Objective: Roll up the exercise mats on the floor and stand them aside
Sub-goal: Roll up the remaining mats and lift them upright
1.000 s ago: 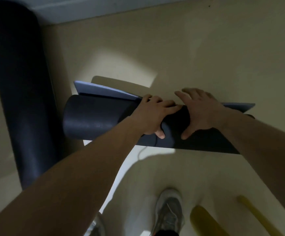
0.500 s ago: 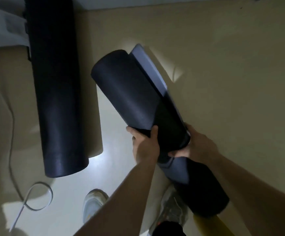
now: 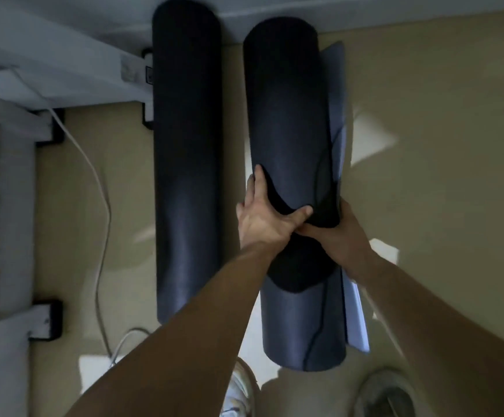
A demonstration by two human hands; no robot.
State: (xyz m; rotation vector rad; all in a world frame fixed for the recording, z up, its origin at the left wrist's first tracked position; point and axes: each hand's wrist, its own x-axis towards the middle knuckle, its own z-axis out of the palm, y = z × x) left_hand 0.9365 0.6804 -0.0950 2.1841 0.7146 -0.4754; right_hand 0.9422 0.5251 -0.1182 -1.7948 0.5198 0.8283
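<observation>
At the bottom edge of the view, the person's left shoe point(image 3: 241, 386) and right shoe point(image 3: 386, 395) stand on the beige floor point(image 3: 440, 176). Both bare forearms reach forward from there.

The left hand point(image 3: 262, 218) and right hand point(image 3: 344, 233) are clamped on a dark rolled mat point(image 3: 289, 130), about midway along it. The left hand wraps the roll's left side with its thumb laid across the front. The right hand grips the right side, its fingers hidden behind the roll. The two hands touch where the thumbs meet.

The roll's near end sits just ahead of the shoes and its far end reaches the foot of the pale wall point(image 3: 395, 10). A lighter loose flap point(image 3: 339, 115) sticks out along its right side. Whether the roll rests on the floor or is held clear of it cannot be told.

Just to the left, parallel and with a strip of floor between, is a second rolled mat point(image 3: 187, 176), untouched.

Further left, a white cable point(image 3: 100, 188) trails across the floor beside a white frame point(image 3: 49, 82) with dark feet.
</observation>
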